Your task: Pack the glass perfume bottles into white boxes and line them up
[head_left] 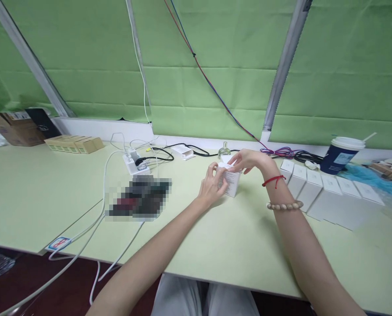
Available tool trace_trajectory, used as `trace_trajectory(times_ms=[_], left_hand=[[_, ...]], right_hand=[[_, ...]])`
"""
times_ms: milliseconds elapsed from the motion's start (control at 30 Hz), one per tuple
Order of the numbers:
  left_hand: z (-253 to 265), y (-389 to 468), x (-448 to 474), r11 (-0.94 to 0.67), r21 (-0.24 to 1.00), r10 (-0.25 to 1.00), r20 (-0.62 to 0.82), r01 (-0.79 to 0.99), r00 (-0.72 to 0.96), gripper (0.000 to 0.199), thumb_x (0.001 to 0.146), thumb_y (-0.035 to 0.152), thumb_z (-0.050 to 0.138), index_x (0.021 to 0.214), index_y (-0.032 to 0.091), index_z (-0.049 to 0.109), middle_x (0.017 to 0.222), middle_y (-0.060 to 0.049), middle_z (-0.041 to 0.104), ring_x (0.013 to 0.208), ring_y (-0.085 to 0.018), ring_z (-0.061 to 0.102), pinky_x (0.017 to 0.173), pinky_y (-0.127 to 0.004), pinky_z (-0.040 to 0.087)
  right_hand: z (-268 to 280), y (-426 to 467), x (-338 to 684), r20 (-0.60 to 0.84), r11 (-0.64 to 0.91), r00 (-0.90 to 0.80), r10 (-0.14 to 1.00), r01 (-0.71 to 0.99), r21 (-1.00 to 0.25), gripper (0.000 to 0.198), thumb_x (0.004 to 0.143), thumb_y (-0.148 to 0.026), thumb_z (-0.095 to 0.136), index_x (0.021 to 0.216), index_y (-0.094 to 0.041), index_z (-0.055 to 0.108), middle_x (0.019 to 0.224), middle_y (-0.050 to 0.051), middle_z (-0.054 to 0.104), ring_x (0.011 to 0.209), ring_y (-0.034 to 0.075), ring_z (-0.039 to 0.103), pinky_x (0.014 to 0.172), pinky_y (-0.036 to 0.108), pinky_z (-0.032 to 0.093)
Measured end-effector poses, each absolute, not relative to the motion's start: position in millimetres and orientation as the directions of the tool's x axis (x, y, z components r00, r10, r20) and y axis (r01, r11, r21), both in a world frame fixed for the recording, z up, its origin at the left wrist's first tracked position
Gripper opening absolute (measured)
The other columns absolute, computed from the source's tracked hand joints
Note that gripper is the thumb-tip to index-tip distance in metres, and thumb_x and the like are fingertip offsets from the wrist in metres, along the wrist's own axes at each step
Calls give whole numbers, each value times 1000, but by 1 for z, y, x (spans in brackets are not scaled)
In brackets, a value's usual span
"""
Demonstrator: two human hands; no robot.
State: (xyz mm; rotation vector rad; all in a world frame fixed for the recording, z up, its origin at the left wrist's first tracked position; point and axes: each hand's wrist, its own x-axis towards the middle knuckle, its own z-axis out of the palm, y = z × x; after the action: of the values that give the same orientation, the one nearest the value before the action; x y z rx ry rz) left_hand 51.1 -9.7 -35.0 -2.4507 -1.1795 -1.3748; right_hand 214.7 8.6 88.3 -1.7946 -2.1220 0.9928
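Note:
A small white carton (pixel 232 183) with fine printed text on its side stands on the table in front of me. My left hand (pixel 211 186) is closed round its left side, thumb at the front and fingers near the top edge. From above, my right hand (pixel 248 160) bends down at the wrist, its fingertips at the carton's top, where a raised white flap shows. What exactly the right fingertips pinch is partly hidden. Just behind the carton stands a small glass bottle (pixel 224 149).
At right stands a row of several white boxes (pixel 329 193), with a dark blue paper cup (pixel 340 154) behind. To the left are a power strip (pixel 133 161) with white cables, a blurred-out item (pixel 140 197) and yellow cartons (pixel 74 144). An open white box (pixel 183 152) lies further back.

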Motion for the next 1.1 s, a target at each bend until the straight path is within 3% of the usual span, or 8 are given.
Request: trace_trajectory(times_ms=[300, 533, 1100], left_hand=[[-37, -8, 50, -686, 250, 572, 766, 683, 294, 32, 79, 27, 42, 111, 24, 44, 111, -8, 37, 96, -17, 50, 43, -17, 38], [-37, -9, 50, -694, 260, 572, 765, 671, 296, 34, 78, 27, 43, 112, 23, 41, 113, -9, 36, 94, -17, 51, 43, -18, 39], [-39, -8, 51, -685, 280, 576, 773, 672, 266, 39, 71, 26, 51, 109, 23, 41, 112, -8, 35, 92, -17, 52, 43, -18, 40]], right_hand=[[89, 8, 216, -301, 58, -259, 918, 838, -543, 66, 52, -52, 76, 106, -17, 63, 91, 9, 68, 83, 19, 65, 66, 25, 54], [91, 5, 215, -291, 107, -292, 911, 849, -518, 45, 64, -53, 67, 95, -20, 69, 88, 6, 69, 79, 16, 65, 64, 20, 51], [88, 7, 214, -276, 101, -273, 922, 855, -508, 39, 63, -49, 69, 90, -21, 70, 81, 4, 69, 71, 14, 64, 63, 19, 51]])
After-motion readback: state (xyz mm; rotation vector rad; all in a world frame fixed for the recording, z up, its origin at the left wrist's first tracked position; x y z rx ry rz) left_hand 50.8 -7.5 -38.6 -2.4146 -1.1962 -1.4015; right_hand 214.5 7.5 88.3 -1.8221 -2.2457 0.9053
